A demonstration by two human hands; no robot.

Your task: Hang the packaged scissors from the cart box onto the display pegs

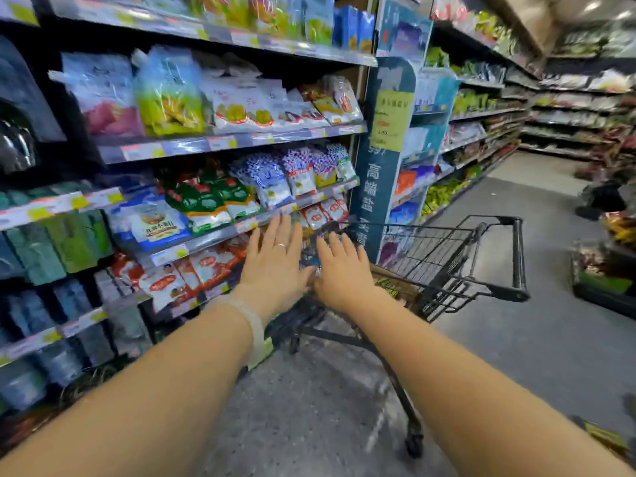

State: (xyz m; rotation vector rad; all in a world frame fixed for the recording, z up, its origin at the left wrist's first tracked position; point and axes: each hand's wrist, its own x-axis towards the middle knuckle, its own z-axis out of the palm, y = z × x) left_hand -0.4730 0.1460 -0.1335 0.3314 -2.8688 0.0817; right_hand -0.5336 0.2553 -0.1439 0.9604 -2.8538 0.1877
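Note:
A black wire shopping cart (444,256) stands in the aisle ahead of me, its handle (518,256) on the far right side. Inside it lies a brown cardboard box (395,287), only partly visible behind my arms. My left hand (275,259) and my right hand (340,270) are stretched out side by side over the cart's near end, fingers straight and spread, palms down. Something small and blurred shows between the two hands; I cannot tell what it is. No packaged scissors or display pegs can be made out.
Shelves (220,142) packed with bagged goods run along the left, close to the cart. A blue end-cap sign (382,160) stands behind the cart. The grey aisle floor (516,339) stretches right and back. A low basket of goods (599,280) sits at the right edge.

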